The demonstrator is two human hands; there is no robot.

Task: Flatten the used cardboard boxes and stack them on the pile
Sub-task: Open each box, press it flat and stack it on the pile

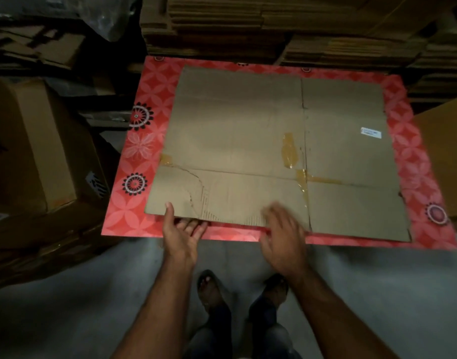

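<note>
Now a flat brown cardboard box (pixel 271 151) is lying on top of a big red patterned sheet (pixel 134 203), which is sitting on the pile. More stacks of flat cardboard (pixel 274 24) are waiting behind it, and an unflattened box (pixel 40 141) is standing off to the left.

The left hand (pixel 182 229) is holding the near edge of the brown box, with the thumb on top and the fingers tucked under. The right hand (pixel 284 231) is hovering over the near edge too. It is blurry, but its fingers are looking loose and spread, holding nothing.

The box is probably feeling light and a bit stiff, but floppy along its folds. It is looking torn near the left corner, with old tape (pixel 291 151) peeling in the middle, so it may rip more there. Holding it by the edges, away from the tear, is likely working best.
</note>
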